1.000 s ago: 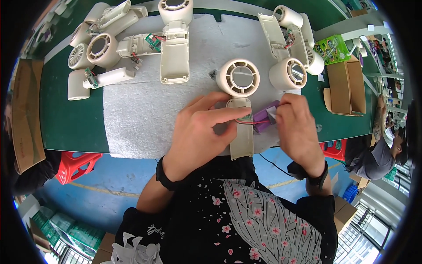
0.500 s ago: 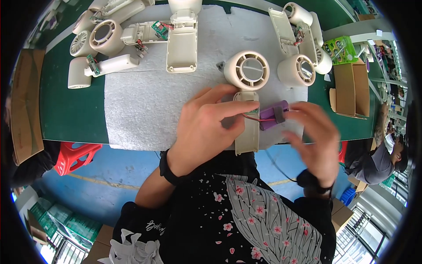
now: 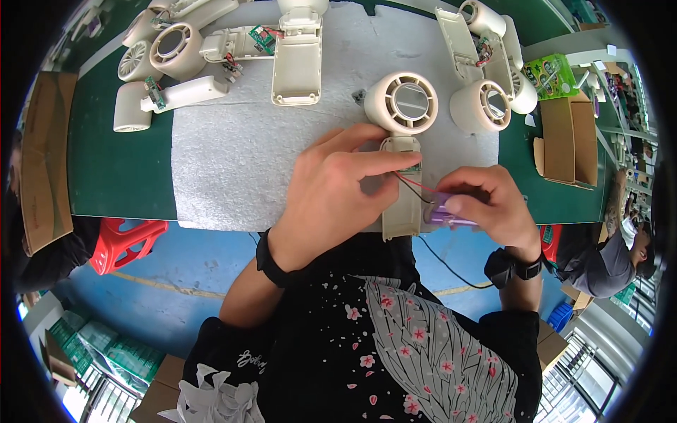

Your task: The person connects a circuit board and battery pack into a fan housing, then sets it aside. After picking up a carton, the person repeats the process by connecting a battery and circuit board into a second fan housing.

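In front of me a cream handheld fan lies on a foam sheet, its round head [image 3: 382, 104] pointing away from me and its open handle shell [image 3: 400, 220] toward me. My left hand [image 3: 331, 183] grips the upper part of the handle, index finger stretched over a small green circuit board [image 3: 412, 168]. That finger and the thumb hide most of the board. A purple battery pack [image 3: 441, 213] is held between the thumb and fingers of my right hand [image 3: 493, 204], just right of the shell. Red and black wires run from the battery toward the board.
Foam sheet [image 3: 226, 169] covers the middle of the green table [image 3: 106, 176]. Several fan parts with dangling boards lie at the far left, including an open shell [image 3: 296, 74]. More fans [image 3: 481, 106] stand at the far right, beside a cardboard box [image 3: 570, 141] and a green package [image 3: 550, 76].
My right hand, blurred with fingers apart beside the battery, has closed on it. The battery has turned and come slightly nearer me, its wires now more stretched. My left hand keeps its grip.
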`<state>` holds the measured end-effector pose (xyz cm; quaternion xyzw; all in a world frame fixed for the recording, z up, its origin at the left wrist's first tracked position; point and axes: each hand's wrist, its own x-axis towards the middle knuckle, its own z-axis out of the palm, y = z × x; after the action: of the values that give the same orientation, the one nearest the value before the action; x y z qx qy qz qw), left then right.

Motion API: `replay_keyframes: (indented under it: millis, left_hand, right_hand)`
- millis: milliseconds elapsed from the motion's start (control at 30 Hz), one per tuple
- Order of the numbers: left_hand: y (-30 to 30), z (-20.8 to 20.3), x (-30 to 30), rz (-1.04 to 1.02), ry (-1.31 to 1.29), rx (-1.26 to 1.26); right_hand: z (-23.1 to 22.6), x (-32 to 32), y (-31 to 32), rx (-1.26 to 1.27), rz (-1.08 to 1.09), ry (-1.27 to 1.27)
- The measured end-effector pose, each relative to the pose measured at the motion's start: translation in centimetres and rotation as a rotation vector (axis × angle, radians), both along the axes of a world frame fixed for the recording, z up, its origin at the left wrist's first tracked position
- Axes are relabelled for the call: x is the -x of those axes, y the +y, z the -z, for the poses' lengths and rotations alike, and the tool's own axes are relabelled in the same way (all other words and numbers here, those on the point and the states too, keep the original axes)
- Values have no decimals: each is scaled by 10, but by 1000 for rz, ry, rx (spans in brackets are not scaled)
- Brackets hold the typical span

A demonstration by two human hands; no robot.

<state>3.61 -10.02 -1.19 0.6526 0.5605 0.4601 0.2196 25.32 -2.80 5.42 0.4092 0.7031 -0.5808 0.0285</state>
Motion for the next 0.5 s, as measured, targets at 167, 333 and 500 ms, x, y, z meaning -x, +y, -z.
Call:
replay_keyframes:
  millis: [167, 333, 500]
  left_hand:
    - [-1, -1, 2, 24, 6, 14]
    - [-1, -3, 4, 45, 36, 33]
    - [-1, -3, 4, 48, 48, 17]
  right_hand:
    - [10, -7, -11, 568, 220, 367]
    - [17, -13, -13, 784, 197, 509]
    - [25, -15, -18, 854, 147, 648]
